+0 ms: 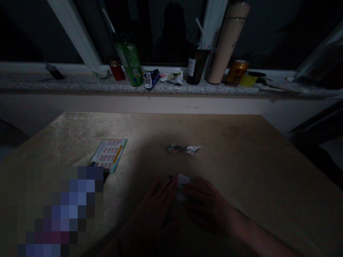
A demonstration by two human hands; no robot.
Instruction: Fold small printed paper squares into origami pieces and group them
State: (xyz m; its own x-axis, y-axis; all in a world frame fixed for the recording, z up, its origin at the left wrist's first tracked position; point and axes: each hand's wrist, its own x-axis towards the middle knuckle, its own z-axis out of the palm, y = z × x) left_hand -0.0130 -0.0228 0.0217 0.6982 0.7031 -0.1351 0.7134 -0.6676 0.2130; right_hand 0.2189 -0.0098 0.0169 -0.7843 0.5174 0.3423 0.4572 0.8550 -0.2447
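Head view, dim light. Bench (241, 150): flat, matte, tan, faintly mottled. Left hand (158, 201) and right hand (206, 201) lie flat with fingers extended, neither clenched. The fingertips of both press on a small printed paper piece (183, 181), thin and creased, lying between them. Just beyond the hands: a crumpled, bow-shaped paper scrap (184, 149). Ahead-left of the left hand: a rectangular printed card (108, 154).

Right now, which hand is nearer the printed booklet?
Left. The left hand lies right of the printed booklet; the right hand is farther right, beyond the left.
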